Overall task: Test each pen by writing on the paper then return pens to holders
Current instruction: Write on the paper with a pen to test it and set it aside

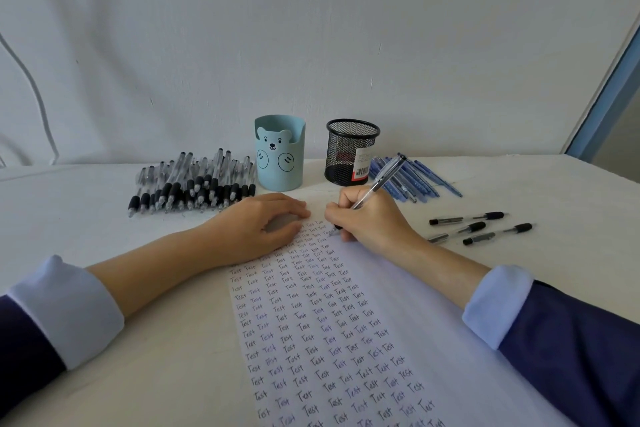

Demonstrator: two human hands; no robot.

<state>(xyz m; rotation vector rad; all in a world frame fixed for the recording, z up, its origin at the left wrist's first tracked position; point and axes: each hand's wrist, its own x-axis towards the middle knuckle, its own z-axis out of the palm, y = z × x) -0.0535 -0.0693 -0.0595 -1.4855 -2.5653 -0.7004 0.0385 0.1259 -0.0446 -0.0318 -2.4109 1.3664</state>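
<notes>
Right hand is curled tight round a clear-barrelled pen, tip down on the paper at the far end of the writing, barrel leaning away to the far right. Left hand lies flat across the sheet's far left corner, fingers relaxed and gripping nothing, pinning the page. One sheet, and it's packed with rows of the word "Test" running from the near edge up to the pen tip; the right side of the page is blank. Two holders stand at the far side: a pale blue bear holder on the left and a black mesh holder with a barcode label just to its right, the two apart. What's inside the bear holder can't be told from here, and the mesh one gives only a dark floor through its wires. Left of the bear holder, a heap of black-grip pens, overlapping too thickly to count. Right of the mesh holder, a fan of blue pens, also too bunched for a sure number, lying partly behind the held pen. Three loose black pens lie apart on the right, near the right wrist. The table ends at a white backdrop just behind the holders, and its right edge shows at the far right. Bare tabletop runs left of the left forearm, and again from the three loose pens out to the right edge.
</notes>
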